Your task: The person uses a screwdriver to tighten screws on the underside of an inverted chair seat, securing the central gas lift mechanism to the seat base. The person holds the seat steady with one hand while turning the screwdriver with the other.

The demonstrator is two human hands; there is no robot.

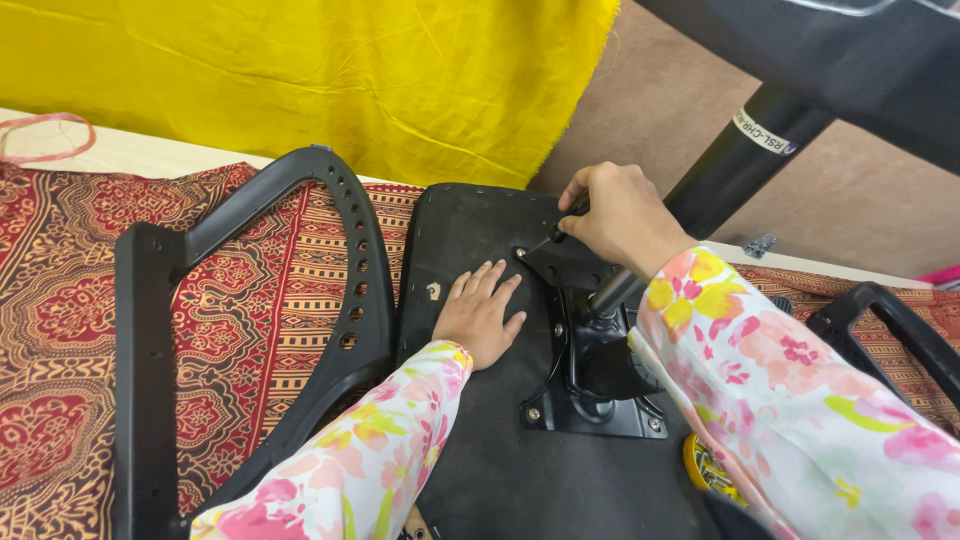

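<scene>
A patterned red and gold cloth point(70, 330) covers the worktop point(150, 152), whose pale bare edge shows along the back at ten o'clock. Behind it hangs a bright yellow fabric point(300, 70), creased, filling the upper left; to its right at one o'clock is a brown wall point(640, 110). A pink loop of band point(45, 135) lies on the bare edge at the far left.

At the centre an upturned black chair seat point(470, 230) lies flat on the cloth, underside up. A black metal mounting plate point(590, 380) is fastened to it, with screw heads showing at its corners, and a black gas-lift column point(720, 180) rises from the plate toward one o'clock, bearing a small white label. A black plastic armrest frame point(250, 300) with a row of holes lies at nine o'clock, just beside the seat; another black armrest point(890, 325) lies at three o'clock. A yellow round object point(705, 468), partly hidden, sits at five o'clock.

Both forearms wear floral sleeves. The left hand point(482, 315) lies flat, palm down, fingers spread and apart, pressing on the seat underside just left of the plate. The right hand point(620, 215) is curled, knuckles up, fingers clamped around the handle of a screwdriver point(552, 238), whose tip points toward eight o'clock and meets a screw point(520, 254) at the plate's upper left corner.
</scene>
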